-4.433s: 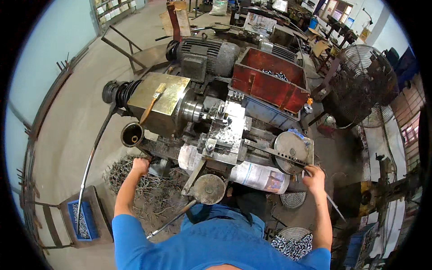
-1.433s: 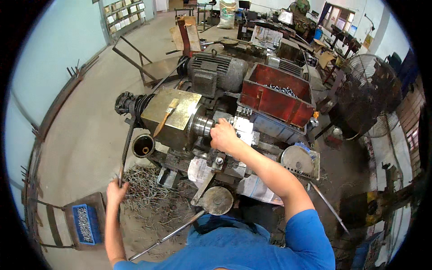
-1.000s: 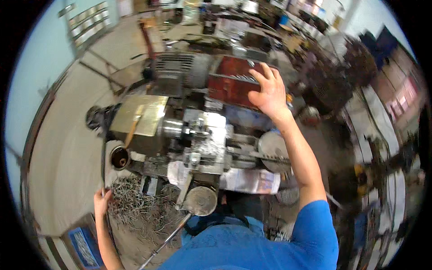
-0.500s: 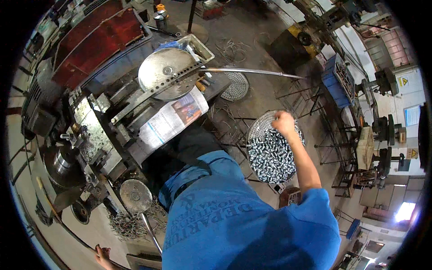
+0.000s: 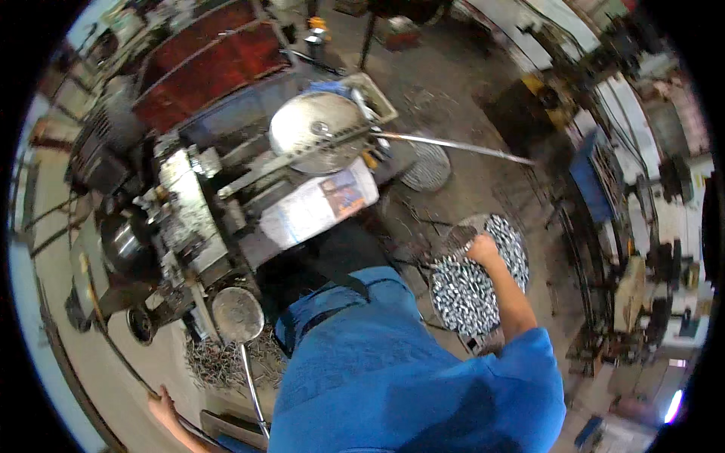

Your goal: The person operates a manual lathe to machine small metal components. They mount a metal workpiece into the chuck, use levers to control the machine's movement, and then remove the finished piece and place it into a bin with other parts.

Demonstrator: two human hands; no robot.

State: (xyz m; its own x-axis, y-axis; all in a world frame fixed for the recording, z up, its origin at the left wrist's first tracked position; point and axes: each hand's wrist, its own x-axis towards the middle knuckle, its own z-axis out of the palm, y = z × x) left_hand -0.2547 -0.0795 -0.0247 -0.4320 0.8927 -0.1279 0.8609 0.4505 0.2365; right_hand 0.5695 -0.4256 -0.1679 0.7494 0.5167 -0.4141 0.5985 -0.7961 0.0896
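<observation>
At the lower left my left hand (image 5: 160,405) is closed round a long, thin, dark curved rod (image 5: 119,356). My right hand (image 5: 482,248) reaches down to the upper part of a heap of small shiny metal cylinders (image 5: 468,291). Its fingers are bunched together; what they hold, if anything, is hidden by the hand and blur. The cylinders cover much of a round perforated stool seat (image 5: 472,223) to my right. In front of me stands a greasy metal machine (image 5: 189,204), with a round metal disc (image 5: 302,124) and a hole-drilled bar (image 5: 279,167) beside it.
A printed paper sheet (image 5: 317,208) lies near my lap. A long metal rod (image 5: 453,146) juts rightward over another perforated stool (image 5: 427,166). Red bins (image 5: 211,72) stand far left. Metal scraps (image 5: 226,361) lie below a small round plate (image 5: 238,314). A blue crate (image 5: 593,174) is at right.
The whole view has shifted, with the machine and stool now farther right and lower. My right hand has moved from the seat's far edge onto the heap. My left hand stays by the rod.
</observation>
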